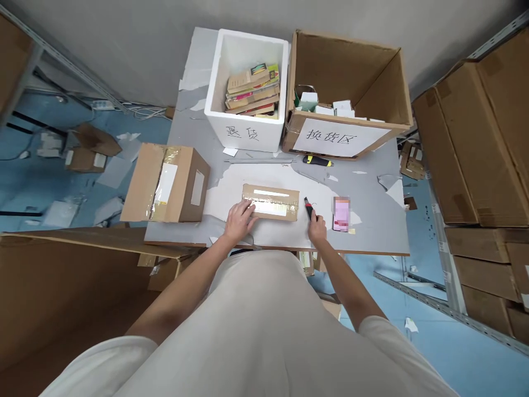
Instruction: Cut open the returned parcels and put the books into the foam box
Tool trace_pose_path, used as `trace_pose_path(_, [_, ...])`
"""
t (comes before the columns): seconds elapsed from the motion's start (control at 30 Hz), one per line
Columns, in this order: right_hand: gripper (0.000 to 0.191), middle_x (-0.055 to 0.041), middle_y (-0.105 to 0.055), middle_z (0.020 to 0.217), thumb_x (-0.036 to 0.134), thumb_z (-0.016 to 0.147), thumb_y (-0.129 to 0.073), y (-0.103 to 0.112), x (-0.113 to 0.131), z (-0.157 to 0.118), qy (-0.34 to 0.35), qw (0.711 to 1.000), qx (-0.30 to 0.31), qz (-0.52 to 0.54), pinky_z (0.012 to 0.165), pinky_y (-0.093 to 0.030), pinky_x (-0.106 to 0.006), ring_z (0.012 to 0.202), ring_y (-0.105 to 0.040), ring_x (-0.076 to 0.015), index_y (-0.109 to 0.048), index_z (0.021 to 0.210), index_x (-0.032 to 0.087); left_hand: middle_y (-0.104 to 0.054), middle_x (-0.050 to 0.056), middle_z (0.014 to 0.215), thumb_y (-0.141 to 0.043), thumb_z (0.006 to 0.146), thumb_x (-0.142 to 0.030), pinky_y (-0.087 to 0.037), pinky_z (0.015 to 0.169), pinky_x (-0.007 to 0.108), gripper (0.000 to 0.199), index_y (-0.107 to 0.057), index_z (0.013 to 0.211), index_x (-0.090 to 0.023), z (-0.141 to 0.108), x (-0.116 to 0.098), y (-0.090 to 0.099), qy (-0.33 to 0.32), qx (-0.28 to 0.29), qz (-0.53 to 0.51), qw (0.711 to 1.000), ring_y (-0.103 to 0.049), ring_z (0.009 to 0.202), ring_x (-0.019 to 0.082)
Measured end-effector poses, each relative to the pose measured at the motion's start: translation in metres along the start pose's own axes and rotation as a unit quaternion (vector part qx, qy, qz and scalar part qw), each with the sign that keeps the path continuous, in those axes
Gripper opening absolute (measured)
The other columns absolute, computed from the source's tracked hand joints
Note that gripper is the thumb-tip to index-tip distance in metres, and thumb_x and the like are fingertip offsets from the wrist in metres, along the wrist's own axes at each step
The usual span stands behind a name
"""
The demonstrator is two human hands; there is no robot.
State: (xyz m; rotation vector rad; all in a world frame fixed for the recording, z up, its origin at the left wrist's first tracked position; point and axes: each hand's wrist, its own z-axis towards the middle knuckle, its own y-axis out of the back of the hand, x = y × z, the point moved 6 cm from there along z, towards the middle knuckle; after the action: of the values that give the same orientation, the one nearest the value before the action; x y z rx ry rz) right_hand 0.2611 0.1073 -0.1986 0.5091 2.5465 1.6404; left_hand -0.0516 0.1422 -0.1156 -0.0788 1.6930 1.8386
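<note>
In front of me on the table lies a small taped cardboard box with white labels. My left hand rests against its left end, fingers spread out over the edge and holding nothing. To the right of the box, my right hand is closed around a black and red utility knife. The knife points away from me and stays apart from the box. Whether its blade is out is too small to tell.
A larger taped carton stands at the left. Behind are a white foam box of flat packages and an open cardboard box of small boxes. A yellow-black cutter and a phone lie on the table.
</note>
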Motion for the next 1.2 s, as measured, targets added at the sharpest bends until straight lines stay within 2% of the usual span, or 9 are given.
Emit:
trace_pose_path(0.17, [0.060, -0.0216, -0.041, 0.135, 0.019, 0.090, -0.035, -0.015, 0.003, -0.001, 0.015, 1.000, -0.008, -0.016, 0.091, -0.044, -0.047, 0.119, -0.044, -0.0340, -0.026, 0.149, 0.016, -0.058, 0.013, 0.126, -0.045, 0.093, -0.033, -0.042, 0.103, 0.046, 0.033, -0.058, 0.120, -0.021, -0.006, 0.003, -0.006, 0.012, 0.014, -0.004, 1.000, -0.046, 0.128, 0.027])
trace_pose_path(0.27, [0.060, -0.0229, -0.036, 0.139, 0.030, 0.093, -0.037, 0.019, 0.015, 0.004, 0.064, 0.994, -0.076, 0.035, 0.099, -0.039, -0.049, 0.129, -0.036, -0.0342, -0.026, 0.148, 0.012, -0.056, 0.013, 0.129, -0.044, 0.093, -0.031, -0.042, 0.105, 0.047, 0.033, -0.058, 0.122, -0.021, -0.009, 0.004, -0.009, 0.014, 0.015, -0.012, 1.000, -0.044, 0.131, 0.027])
trace_pose_path(0.37, [0.064, -0.0206, -0.033, 0.145, 0.038, 0.094, -0.037, 0.071, 0.053, 0.010, 0.205, 0.965, -0.137, 0.085, 0.106, -0.035, -0.044, 0.135, -0.032, -0.0293, -0.021, 0.149, 0.011, -0.056, 0.013, 0.129, -0.043, 0.094, -0.031, -0.042, 0.106, 0.047, 0.033, -0.058, 0.121, -0.020, -0.011, 0.007, -0.011, 0.007, 0.008, -0.019, 1.000, -0.043, 0.131, 0.026])
trace_pose_path(0.53, [0.048, -0.0155, -0.047, 0.140, 0.036, 0.092, -0.045, 0.107, 0.119, 0.020, 0.401, 0.915, -0.039, -0.014, 0.103, -0.037, -0.042, 0.127, -0.043, -0.0286, -0.046, 0.136, 0.017, -0.058, 0.011, 0.127, -0.039, 0.096, -0.029, -0.045, 0.104, 0.047, 0.032, -0.059, 0.121, -0.022, -0.010, 0.014, -0.014, -0.012, -0.007, -0.038, 0.999, -0.045, 0.129, 0.024])
trace_pose_path(0.73, [0.033, -0.0101, -0.068, 0.102, 0.034, 0.097, -0.033, 0.126, 0.131, 0.063, 0.284, 0.953, -0.063, 0.084, 0.084, -0.046, -0.036, 0.094, -0.061, -0.0239, -0.059, 0.111, 0.020, -0.060, 0.010, 0.125, -0.039, 0.094, -0.022, -0.046, 0.102, 0.048, 0.031, -0.060, 0.117, -0.024, -0.013, 0.016, -0.016, -0.032, -0.017, -0.061, 0.998, -0.047, 0.127, 0.023])
trace_pose_path(0.87, [0.030, -0.0136, -0.062, 0.110, 0.031, 0.092, -0.042, 0.135, 0.134, 0.081, 0.192, 0.948, -0.155, 0.202, 0.090, -0.044, -0.037, 0.104, -0.056, -0.0241, -0.055, 0.114, 0.015, -0.056, 0.013, 0.126, -0.049, 0.090, -0.030, -0.044, 0.104, 0.047, 0.033, -0.057, 0.121, -0.020, -0.008, 0.015, -0.006, -0.035, -0.018, -0.077, 0.996, -0.048, 0.125, 0.026])
trace_pose_path(0.97, [0.033, -0.0156, -0.052, 0.124, 0.021, 0.089, -0.043, 0.134, 0.133, 0.065, 0.187, 0.940, -0.201, 0.201, 0.095, -0.042, -0.039, 0.115, -0.049, -0.0240, -0.052, 0.120, 0.015, -0.049, 0.015, 0.132, -0.059, 0.084, -0.042, -0.043, 0.105, 0.044, 0.050, -0.053, 0.127, -0.018, 0.012, 0.020, 0.007, -0.008, 0.005, -0.081, 0.997, -0.048, 0.125, 0.028])
trace_pose_path(1.07, [0.038, -0.0156, -0.042, 0.136, 0.020, 0.089, -0.043, 0.132, 0.131, 0.029, 0.243, 0.931, -0.239, 0.127, 0.100, -0.037, -0.042, 0.124, -0.041, -0.0264, -0.051, 0.127, 0.018, -0.039, 0.016, 0.141, -0.070, 0.070, -0.055, -0.044, 0.103, 0.043, 0.079, -0.044, 0.135, -0.019, 0.039, 0.025, 0.016, -0.009, 0.099, -0.051, 0.994, -0.045, 0.128, 0.032])
trace_pose_path(1.2, [0.044, -0.0162, -0.052, 0.128, 0.030, 0.088, -0.053, 0.108, 0.141, -0.016, 0.408, 0.906, -0.115, -0.020, 0.099, -0.035, -0.042, 0.119, -0.044, -0.0294, -0.050, 0.130, 0.015, -0.040, 0.013, 0.142, -0.077, 0.051, -0.064, -0.048, 0.097, 0.041, 0.108, -0.035, 0.142, -0.024, 0.062, 0.033, 0.020, -0.035, 0.222, 0.015, 0.974, -0.049, 0.124, 0.033])
